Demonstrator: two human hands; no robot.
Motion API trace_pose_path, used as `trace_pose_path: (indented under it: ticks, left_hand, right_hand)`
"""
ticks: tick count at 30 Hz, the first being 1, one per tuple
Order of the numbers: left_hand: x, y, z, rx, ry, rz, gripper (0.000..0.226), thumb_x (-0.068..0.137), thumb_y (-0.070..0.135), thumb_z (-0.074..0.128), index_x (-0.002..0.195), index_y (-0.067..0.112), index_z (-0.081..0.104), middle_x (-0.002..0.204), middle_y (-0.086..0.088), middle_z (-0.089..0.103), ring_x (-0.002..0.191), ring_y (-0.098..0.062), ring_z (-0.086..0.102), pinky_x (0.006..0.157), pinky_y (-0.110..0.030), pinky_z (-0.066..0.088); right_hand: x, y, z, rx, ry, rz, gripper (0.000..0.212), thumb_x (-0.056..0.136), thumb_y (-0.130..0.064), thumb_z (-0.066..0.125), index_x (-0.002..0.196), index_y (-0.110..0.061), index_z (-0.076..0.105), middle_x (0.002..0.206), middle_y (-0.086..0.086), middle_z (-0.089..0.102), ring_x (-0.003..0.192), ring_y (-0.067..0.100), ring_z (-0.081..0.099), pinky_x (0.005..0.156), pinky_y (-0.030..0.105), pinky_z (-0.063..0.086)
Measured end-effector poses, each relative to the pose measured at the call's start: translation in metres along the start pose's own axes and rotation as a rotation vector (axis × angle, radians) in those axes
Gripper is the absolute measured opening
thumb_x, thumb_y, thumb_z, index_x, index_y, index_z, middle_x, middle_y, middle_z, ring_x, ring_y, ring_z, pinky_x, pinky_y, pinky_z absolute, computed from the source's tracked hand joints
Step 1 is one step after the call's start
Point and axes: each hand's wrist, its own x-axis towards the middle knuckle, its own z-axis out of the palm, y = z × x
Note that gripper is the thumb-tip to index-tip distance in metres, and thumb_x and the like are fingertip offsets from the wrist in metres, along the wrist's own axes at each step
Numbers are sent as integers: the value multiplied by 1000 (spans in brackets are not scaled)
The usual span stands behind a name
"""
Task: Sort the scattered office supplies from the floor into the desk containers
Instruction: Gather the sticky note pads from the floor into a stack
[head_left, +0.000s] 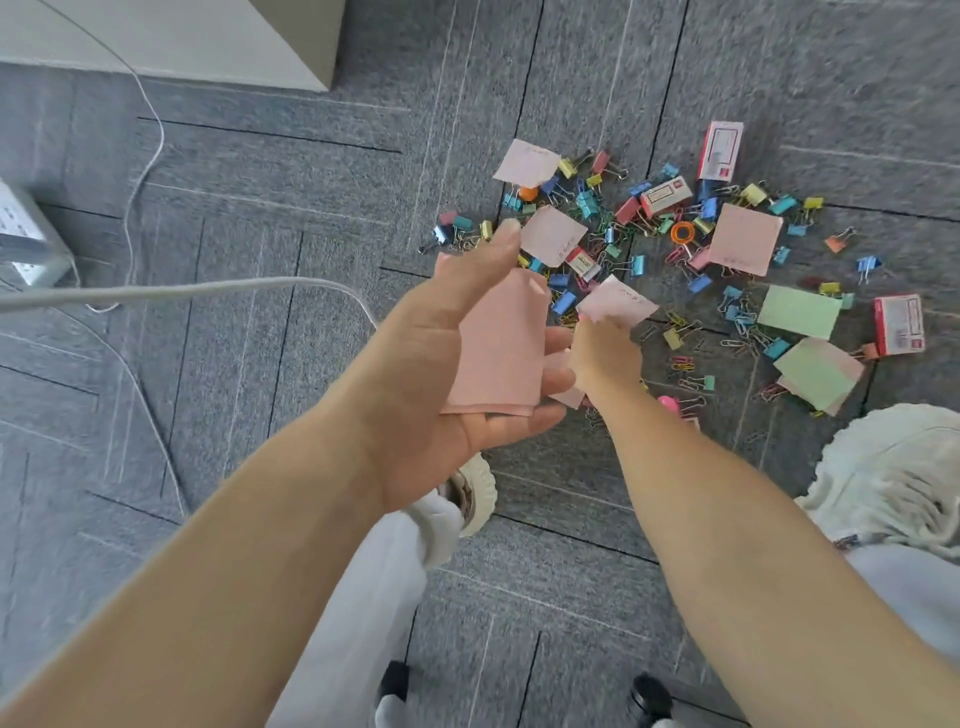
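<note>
A pink note (618, 305) hides the fingers of the right hand (605, 356) — hold unclear. Print on the staple boxes (719, 150) is blurred — unreadable.

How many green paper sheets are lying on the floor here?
2. The far green sheet lies at the right of the pile, left of a red box; the near green sheet lies just nearer the person. More may be hidden under other papers.
</note>
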Motion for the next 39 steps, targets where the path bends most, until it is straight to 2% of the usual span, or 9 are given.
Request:
trace_pose_path:
  ticks: [4,8,17,21,26,30,33,36,39]
  left_hand:
    - [-5,0,3,5,-25,-23,57,80,56,62,119,14,64,107,-18,73,95,-38,71,86,-52,57]
    - [-23,13,15,-35,-118,27,64,76,57,65,124,15,61,95,-13,72,82,-29,69,81,-47,58]
    - [-76,43,41,-35,-190,185,51,87,52,65,121,16,61,99,-10,73,84,-28,71,82,-47,59]
    - [-83,36,58,88,-175,196,44,89,49,63,118,16,61,101,-9,68,86,-26,67,86,-45,58]
    - [-84,26,70,199,-144,227,27,93,45,61,100,19,63,94,-5,66,87,-24,64,90,-45,54]
    - [-90,27,82,230,-330,148,26,102,35,47,113,17,64,80,-10,57,74,-18,59,74,-27,53]
    - [-88,25,79,141,-452,37,47,93,58,47,95,20,73,89,-12,66,89,-34,64,90,-51,52]
    - [-81,21,73,103,-552,-34,65,81,71,47,118,21,66,107,-18,65,108,-53,60,98,-65,42]
    - [-86,21,76,84,-630,-45,75,79,71,49,130,17,57,108,-21,63,105,-52,59,94,-67,44]
  right_hand:
    - [-16,7,-16,90,-26,-16,17,96,-11,47,106,-10,60,104,12,66,94,33,64,73,38,51]
    - [-46,23,-70,365,-66,6,25,93,-9,55,118,-11,55,118,12,62,104,34,59,80,39,48]
    - [-184,54,-247,611,293,-283,26,89,2,61,84,-23,69,86,4,68,68,11,54,64,18,41]
    - [-252,60,-287,743,301,-420,32,85,5,68,90,-26,69,83,-1,69,65,8,58,63,15,46]
    - [-277,58,-300,563,270,-601,44,83,2,71,86,-42,67,83,-19,71,75,-3,64,74,15,47]
    - [-271,43,-302,552,299,-713,22,83,-4,71,92,-24,74,85,-20,70,77,-6,62,76,12,44]
    - [-270,37,-302,685,343,-692,18,81,-10,71,93,-23,72,87,-11,73,77,3,65,77,25,52]
    - [-270,35,-305,792,382,-671,24,78,-9,76,89,-28,64,85,-5,71,75,12,67,71,28,54]
    - [-270,36,-307,839,422,-655,30,75,-12,79,87,-32,60,87,-6,68,76,14,67,73,28,55]
